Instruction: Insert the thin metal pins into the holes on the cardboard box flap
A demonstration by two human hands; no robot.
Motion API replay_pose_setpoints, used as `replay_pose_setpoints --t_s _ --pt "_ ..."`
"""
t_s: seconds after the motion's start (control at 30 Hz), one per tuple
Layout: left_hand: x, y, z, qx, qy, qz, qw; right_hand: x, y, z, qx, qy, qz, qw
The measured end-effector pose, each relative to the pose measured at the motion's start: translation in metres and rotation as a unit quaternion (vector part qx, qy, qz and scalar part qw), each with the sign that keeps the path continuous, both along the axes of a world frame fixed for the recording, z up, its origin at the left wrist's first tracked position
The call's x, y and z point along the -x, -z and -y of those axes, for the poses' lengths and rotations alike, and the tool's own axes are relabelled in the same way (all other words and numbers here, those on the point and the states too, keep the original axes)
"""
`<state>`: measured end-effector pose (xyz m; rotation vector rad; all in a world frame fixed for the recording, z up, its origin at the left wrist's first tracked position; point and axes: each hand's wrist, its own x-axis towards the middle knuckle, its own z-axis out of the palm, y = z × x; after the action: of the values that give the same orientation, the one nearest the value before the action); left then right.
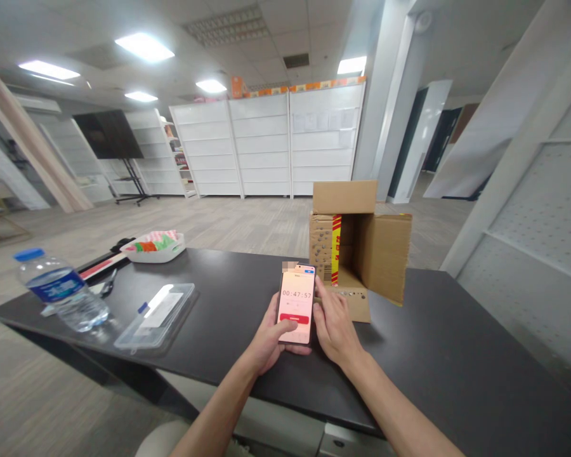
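A smartphone (295, 301) lies in my left hand (267, 333), its lit screen showing a timer at about 00:47:57. The left fingers wrap under its lower end, and the thumb rests at the red on-screen button. My right hand (335, 320) is along the phone's right edge, its fingers loosely stretched upward; whether they bear any of its weight I cannot tell. Just behind my right hand, an open cardboard box (322, 247) stands on the dark table (438, 355). Its flaps are spread and its opening faces me. Red and yellow tape runs down its left side.
Left on the table are a water bottle (59, 292) with a blue cap, a clear plastic case (157, 317) and a white tray (159, 255) holding colourful packets. A black pen-like item (108, 284) lies near the bottle. White cabinets (261, 146) line the far wall.
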<state>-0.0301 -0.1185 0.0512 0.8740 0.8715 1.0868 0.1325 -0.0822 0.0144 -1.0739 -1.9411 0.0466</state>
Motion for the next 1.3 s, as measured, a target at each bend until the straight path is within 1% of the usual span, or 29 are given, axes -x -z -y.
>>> replay_pose_setpoints --t_s 0.37,0.77,0.97,1.17,1.3 --pt "0.0014 0.0021 -0.0015 -0.001 0.009 0.002 1.000 -0.0003 -0.0005 0.0000 -0.011 -0.001 -0.003 1.000" --pt "0.0026 0.0029 -0.0013 -0.006 0.015 0.003 1.000 0.0001 -0.0017 0.0005 0.000 -0.005 -0.008 1.000" --pt "0.0032 0.0017 0.0000 0.004 0.047 0.011 0.999 -0.0018 0.0000 -0.0012 0.013 0.002 -0.013 1.000" --pt "0.0032 0.0030 0.0015 -0.004 0.083 0.017 0.996 -0.0036 0.0012 -0.0028 0.010 0.019 -0.028 0.999" --pt "0.0031 0.0058 0.0008 -0.015 0.096 0.027 0.995 -0.0038 0.0013 -0.0025 0.014 0.019 -0.028 0.999"
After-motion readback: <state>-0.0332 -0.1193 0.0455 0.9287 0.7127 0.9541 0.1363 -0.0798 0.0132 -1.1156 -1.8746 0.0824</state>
